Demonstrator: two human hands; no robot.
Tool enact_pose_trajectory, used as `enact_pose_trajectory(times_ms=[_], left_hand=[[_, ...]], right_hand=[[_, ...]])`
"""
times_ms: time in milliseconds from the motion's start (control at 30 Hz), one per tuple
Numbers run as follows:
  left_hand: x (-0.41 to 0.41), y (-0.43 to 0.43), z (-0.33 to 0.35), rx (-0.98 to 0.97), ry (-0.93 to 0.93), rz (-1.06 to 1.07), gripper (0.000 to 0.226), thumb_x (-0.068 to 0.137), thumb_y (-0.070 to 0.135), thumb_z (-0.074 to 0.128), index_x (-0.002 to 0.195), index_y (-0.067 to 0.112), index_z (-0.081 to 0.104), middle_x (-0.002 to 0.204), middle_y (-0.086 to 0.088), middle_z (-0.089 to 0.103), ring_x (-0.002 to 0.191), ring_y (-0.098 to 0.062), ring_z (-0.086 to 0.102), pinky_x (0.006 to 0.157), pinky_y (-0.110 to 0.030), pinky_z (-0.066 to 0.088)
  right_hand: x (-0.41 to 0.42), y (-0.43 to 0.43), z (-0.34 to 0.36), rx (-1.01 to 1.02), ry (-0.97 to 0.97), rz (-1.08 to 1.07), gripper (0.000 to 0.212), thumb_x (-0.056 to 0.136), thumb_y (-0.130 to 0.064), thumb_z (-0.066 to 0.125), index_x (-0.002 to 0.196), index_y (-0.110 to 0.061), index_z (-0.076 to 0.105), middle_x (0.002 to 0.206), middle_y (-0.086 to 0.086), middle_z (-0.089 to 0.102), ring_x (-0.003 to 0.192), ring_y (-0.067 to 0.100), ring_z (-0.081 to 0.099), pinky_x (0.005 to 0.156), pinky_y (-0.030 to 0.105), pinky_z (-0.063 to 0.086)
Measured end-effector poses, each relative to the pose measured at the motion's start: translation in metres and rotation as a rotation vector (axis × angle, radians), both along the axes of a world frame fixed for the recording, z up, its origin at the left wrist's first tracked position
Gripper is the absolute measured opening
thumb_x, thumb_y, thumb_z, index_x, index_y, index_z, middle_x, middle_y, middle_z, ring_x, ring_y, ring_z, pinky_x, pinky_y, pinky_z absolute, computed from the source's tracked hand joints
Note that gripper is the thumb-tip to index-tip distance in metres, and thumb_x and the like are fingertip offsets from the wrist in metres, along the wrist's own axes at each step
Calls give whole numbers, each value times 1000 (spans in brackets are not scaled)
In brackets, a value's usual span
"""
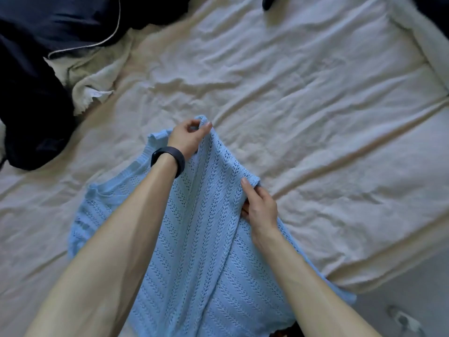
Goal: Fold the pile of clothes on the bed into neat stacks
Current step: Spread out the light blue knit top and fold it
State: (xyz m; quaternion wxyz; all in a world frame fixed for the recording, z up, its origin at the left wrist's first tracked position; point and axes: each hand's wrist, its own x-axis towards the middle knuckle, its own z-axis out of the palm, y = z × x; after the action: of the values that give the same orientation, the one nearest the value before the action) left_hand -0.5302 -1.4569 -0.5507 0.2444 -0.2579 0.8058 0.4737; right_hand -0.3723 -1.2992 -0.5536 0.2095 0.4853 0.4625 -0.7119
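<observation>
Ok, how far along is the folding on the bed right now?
No finished stack shows. In hand: the left hand and right hand each pinch part of the light blue knit top, which lies on the sheet and is not yet folded up. Left: the dark clothes and white fabric heaped at upper left.

Black wristband, grey floor, wrinkled cream sheet

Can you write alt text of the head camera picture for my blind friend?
Both hands pinch a light blue knit sweater spread on a cream bed sheet: left hand at its far edge, right hand nearer. Dark navy clothes lie heaped upper left.
</observation>
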Motion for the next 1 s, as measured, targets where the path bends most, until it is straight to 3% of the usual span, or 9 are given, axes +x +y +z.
enact_pose_trajectory(times_ms=[67,167,333,433,567,667,767,833,1000], left_hand=[[23,-4,7,-57,17,-6,36,87,52,71,112,29,60,101,2,65,80,-13,63,70,-28,55],[83,-18,19,-127,-52,6,35,85,56,70,102,26,64,97,1,69,80,-17,65,74,-31,54],[209,-57,38,-276,-318,-108,39,84,64,66,89,25,65,85,12,66,78,-7,61,63,-22,42],[281,-82,46,-276,-503,-217,39,83,61,70,88,23,61,81,9,61,77,-15,58,61,-25,39],[369,-111,51,-204,-701,-362,38,80,56,74,103,26,72,101,4,72,97,-18,66,82,-28,51],[413,-129,49,-40,-697,-227,32,82,41,80,108,24,75,108,4,74,101,-13,68,89,-28,52],[434,-145,50,111,-589,124,27,79,31,84,99,17,72,97,-6,75,78,-13,71,71,-26,56],[443,-155,50,76,-539,266,35,84,30,80,108,8,67,92,-8,71,72,-18,66,67,-29,51],[451,-171,46,-147,-535,79,70,90,46,69,145,10,46,131,-13,60,114,-30,62,103,-39,47]], right_hand=[[0,3,4,2,28,109,64,63,-58,84,104,-11,71,102,1,76,99,25,70,95,58,55],[20,4,8,85,0,363,50,64,-56,84,91,-18,67,75,-14,70,72,13,66,72,39,51],[96,-4,13,-32,-135,536,29,85,-26,82,103,-13,64,105,13,76,88,23,71,71,33,46],[130,-18,24,-63,-157,644,18,88,-18,78,95,-14,62,98,13,74,81,18,67,67,29,47],[165,-49,37,-78,-194,838,19,91,-24,75,101,-12,63,81,-4,68,62,9,65,50,21,46],[191,-76,43,-6,-179,956,9,95,-24,68,98,-17,64,89,-2,71,64,11,68,50,23,50],[217,-99,46,11,-148,878,4,97,-17,63,94,-17,61,83,0,70,61,13,70,49,25,50],[231,-106,49,-9,-150,794,5,98,-19,63,97,-14,60,71,-5,67,58,13,70,46,24,50],[245,-97,51,17,-192,974,13,98,-25,65,99,-12,65,86,-1,76,61,14,71,48,21,49]])
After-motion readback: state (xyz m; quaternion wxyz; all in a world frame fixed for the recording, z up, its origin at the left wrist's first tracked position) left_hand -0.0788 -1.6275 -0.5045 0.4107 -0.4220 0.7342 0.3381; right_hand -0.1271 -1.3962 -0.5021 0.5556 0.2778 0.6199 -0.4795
